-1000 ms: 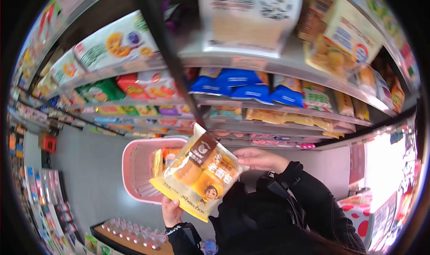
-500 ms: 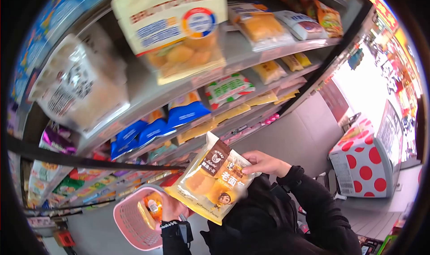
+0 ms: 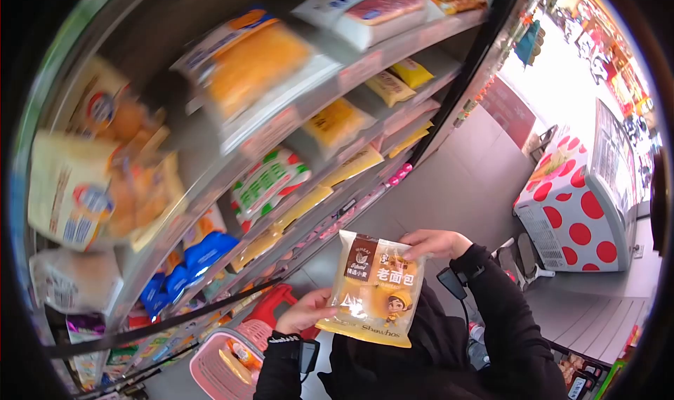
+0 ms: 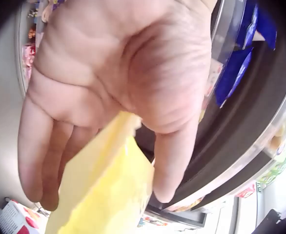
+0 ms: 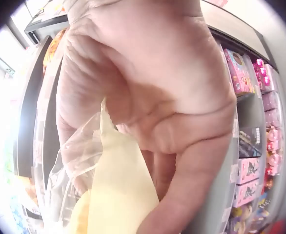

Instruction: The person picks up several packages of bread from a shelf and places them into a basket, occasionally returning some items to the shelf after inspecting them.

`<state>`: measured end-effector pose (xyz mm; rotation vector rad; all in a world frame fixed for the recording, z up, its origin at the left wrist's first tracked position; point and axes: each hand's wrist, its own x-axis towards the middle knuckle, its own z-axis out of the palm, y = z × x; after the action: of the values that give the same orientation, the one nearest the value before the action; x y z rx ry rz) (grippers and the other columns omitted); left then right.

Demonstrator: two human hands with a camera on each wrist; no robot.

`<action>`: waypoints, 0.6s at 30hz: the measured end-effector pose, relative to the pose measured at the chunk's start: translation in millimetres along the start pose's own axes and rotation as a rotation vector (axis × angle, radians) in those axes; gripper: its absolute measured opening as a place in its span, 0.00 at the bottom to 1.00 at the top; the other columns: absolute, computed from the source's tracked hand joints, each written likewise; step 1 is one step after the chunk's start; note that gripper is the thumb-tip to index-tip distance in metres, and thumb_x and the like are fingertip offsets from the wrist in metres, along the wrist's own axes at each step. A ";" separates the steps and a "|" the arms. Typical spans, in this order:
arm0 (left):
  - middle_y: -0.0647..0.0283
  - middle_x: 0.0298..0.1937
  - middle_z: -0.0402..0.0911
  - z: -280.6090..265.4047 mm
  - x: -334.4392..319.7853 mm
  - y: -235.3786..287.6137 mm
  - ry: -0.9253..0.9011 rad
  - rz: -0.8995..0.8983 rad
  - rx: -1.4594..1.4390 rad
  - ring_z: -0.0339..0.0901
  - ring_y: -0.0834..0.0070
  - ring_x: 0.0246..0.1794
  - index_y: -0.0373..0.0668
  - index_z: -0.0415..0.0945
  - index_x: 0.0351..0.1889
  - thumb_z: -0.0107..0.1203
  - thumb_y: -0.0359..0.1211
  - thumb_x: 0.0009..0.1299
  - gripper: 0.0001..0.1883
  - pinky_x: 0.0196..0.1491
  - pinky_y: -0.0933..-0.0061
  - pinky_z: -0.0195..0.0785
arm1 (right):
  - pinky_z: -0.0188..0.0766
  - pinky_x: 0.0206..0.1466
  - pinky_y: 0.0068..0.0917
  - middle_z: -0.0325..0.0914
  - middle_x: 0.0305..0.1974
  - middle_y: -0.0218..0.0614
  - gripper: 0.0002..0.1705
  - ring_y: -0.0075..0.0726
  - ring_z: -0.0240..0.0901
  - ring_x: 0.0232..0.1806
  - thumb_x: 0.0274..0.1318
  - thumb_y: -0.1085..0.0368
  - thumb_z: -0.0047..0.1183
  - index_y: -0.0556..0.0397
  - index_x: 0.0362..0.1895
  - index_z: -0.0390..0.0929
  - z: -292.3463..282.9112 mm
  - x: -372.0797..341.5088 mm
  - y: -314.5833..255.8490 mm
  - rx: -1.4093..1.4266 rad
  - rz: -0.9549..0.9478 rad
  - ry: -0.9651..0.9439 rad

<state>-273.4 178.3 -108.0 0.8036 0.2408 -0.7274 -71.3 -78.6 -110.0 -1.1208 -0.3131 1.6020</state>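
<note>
A clear and yellow bread bag (image 3: 379,287) with a brown label is held upright in front of the body, its printed face up toward the head camera. My left hand (image 3: 303,313) pinches its lower left edge; the left wrist view has the bag's yellow end (image 4: 109,185) between thumb and fingers of that hand (image 4: 118,73). At the upper right corner my right hand (image 3: 439,245) grips the bag, thumb on the front. In the right wrist view, the bag's pale edge (image 5: 116,180) lies between that hand's (image 5: 153,83) thumb and fingers.
Shelves of packaged bread (image 3: 256,66) rise at left and ahead. A pink basket (image 3: 203,372) holding packages stands at lower left, beside a red object (image 3: 272,307). A freezer with red dots (image 3: 579,224) stands at right, near a bright doorway.
The head view has swung right along the shelves, bringing the freezer nearer. My left hand moved from over the basket to the bag's left edge; the bag is now more upright.
</note>
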 end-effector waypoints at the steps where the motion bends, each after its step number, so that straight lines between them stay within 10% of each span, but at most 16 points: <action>1: 0.61 0.47 0.69 1.4 14.1 -4.1 0.031 -0.074 0.008 0.66 0.77 0.48 0.33 0.58 0.52 0.52 0.31 0.57 0.25 0.52 0.75 0.56 | 0.63 0.43 0.22 0.70 0.39 0.38 0.23 0.25 0.66 0.41 0.47 0.60 0.50 0.65 0.44 0.65 -15.0 -1.9 2.0 -0.065 0.053 0.020; 11: 0.62 0.43 0.72 -4.8 144.5 -45.1 0.280 0.013 -0.156 0.68 0.76 0.44 0.35 0.65 0.46 0.49 0.27 0.59 0.16 0.50 0.75 0.58 | 0.68 0.40 0.27 0.66 0.45 0.44 0.32 0.37 0.69 0.40 0.52 0.47 0.41 0.59 0.52 0.57 -160.7 -23.4 25.6 0.499 0.055 -0.001; 14: 0.60 0.42 0.72 -38.3 180.5 -62.8 0.468 0.127 -0.277 0.70 0.72 0.42 0.37 0.66 0.44 0.46 0.27 0.61 0.13 0.47 0.70 0.63 | 0.68 0.40 0.27 0.66 0.43 0.45 0.32 0.39 0.70 0.38 0.49 0.50 0.46 0.63 0.49 0.56 -178.0 -22.5 39.8 0.317 0.064 0.440; 18: 0.59 0.42 0.72 -41.6 227.0 -31.3 0.642 0.227 -0.346 0.71 0.69 0.42 0.37 0.66 0.44 0.45 0.28 0.62 0.13 0.46 0.66 0.64 | 0.68 0.41 0.27 0.67 0.41 0.45 0.33 0.40 0.70 0.38 0.47 0.54 0.49 0.64 0.50 0.56 -181.5 -12.3 40.8 0.361 0.093 0.480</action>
<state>-124.6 80.5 -258.1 0.6960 0.8161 -0.1839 45.5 -165.9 -226.3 -1.2014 0.3366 1.3455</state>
